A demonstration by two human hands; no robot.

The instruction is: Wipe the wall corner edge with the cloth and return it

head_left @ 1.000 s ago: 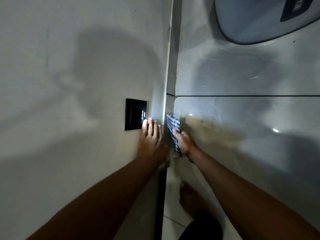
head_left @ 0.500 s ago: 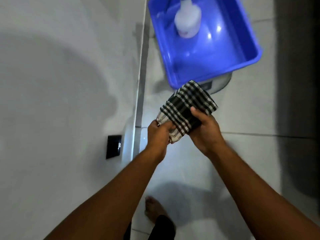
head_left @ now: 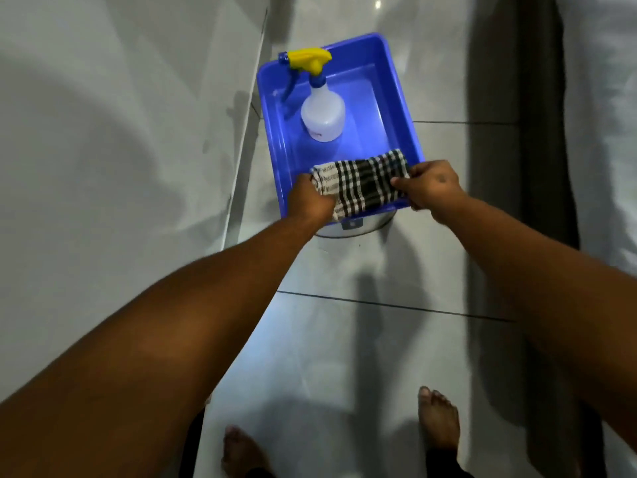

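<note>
Two hands hold the task item in the head view, the only view supplied. Left hand (head_left: 312, 201) is closed on the near-left end of the checked cloth (head_left: 362, 184); right hand (head_left: 432, 188) is pinched on its right end. Cloth is stretched between them across the near rim of the blue tub (head_left: 396, 94), part inside, part hanging over the front edge. Spray bottle (head_left: 322, 115) stands upright further back in the tub. Tub rests on a round metal vessel (head_left: 351, 227), only partly visible.

Hazards, as judged:
- Release here may let the overhanging part drag the cloth onto the floor
- Downward pressure on the near rim may tip the tub off its support, toppling the bottle
</note>
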